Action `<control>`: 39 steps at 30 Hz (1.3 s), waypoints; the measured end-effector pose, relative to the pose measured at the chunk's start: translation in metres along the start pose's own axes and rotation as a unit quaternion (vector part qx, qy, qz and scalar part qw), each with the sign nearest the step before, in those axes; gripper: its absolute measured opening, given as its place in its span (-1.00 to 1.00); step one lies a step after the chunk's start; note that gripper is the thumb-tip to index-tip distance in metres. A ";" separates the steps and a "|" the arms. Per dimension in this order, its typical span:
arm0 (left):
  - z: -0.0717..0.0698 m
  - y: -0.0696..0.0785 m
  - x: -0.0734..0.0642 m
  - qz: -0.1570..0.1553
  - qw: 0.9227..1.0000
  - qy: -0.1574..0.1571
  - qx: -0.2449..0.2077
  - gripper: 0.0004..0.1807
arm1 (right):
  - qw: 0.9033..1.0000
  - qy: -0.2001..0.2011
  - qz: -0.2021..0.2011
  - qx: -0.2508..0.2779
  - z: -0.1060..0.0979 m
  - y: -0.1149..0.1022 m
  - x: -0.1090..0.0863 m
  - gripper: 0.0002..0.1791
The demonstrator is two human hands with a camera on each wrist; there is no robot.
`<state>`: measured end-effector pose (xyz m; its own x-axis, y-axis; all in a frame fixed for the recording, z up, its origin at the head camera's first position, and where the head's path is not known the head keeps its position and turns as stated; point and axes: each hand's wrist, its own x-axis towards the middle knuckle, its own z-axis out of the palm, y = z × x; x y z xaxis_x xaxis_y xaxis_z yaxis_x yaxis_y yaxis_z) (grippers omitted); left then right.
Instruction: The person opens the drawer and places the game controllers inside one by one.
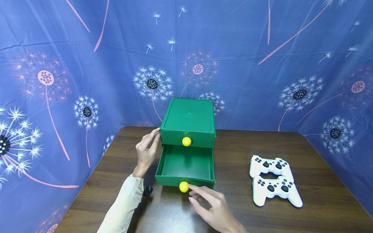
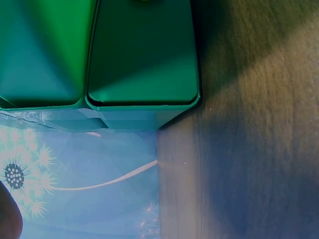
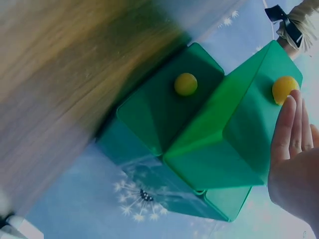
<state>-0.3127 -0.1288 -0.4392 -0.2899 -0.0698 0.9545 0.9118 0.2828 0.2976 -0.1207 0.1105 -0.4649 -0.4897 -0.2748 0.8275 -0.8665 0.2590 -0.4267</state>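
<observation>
A green drawer box (image 1: 189, 115) with yellow ball knobs stands on the table. Its middle drawer (image 1: 186, 161) is pulled out, and the part of its inside that shows is bare. The top drawer is closed; the bottom drawer (image 3: 164, 109), hidden in the head view, is closed too. My right hand (image 1: 214, 207) touches the pulled-out drawer's knob (image 1: 184, 186) with nearly straight fingertips, the thumb lower and apart from it. Against the box's upper left front edge rest the fingertips of my left hand (image 1: 146, 153). Only a dark bit of that hand enters the left wrist view.
Two white game controllers (image 1: 276, 191) lie one in front of the other on the wooden table (image 1: 233, 155), right of the box. A blue dandelion-print cloth (image 1: 242, 81) hangs behind and at the sides. A black strap piece (image 1: 147, 191) shows by the left sleeve.
</observation>
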 end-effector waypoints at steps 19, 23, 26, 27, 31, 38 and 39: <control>0.001 0.001 0.000 -0.003 1.000 0.001 -0.001 -0.63 | 0.993 0.099 -0.017 -0.067 -0.063 0.006 -0.002 -0.79; 0.001 0.000 0.000 -0.002 1.000 0.002 -0.002 -0.62 | 0.987 0.112 0.015 -0.112 -0.080 0.009 -0.004 -0.68; 0.001 0.000 0.000 0.000 1.000 0.003 -0.004 -0.57 | 0.983 0.119 0.035 -0.136 -0.091 0.013 -0.008 -0.62; 0.001 -0.001 -0.001 0.000 1.000 0.003 -0.005 -0.56 | 0.981 0.122 0.039 -0.143 -0.094 0.015 -0.010 -0.61; 0.001 0.000 0.000 0.000 1.000 0.004 -0.004 -0.56 | 0.973 0.133 0.075 -0.172 -0.107 0.020 -0.018 -0.59; 0.001 0.001 0.000 0.001 1.000 0.000 -0.004 -0.58 | 0.952 0.161 0.116 -0.231 -0.138 0.029 -0.031 -0.52; 0.001 0.000 0.000 0.002 1.000 0.000 -0.004 -0.58 | 0.950 0.166 0.119 -0.236 -0.143 0.029 -0.032 -0.52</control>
<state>-0.3130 -0.1281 -0.4387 -0.2854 -0.0682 0.9560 0.9153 0.2764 0.2930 -0.1163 0.2596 -0.4518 -0.5399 0.1305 0.8316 -0.5566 0.6858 -0.4689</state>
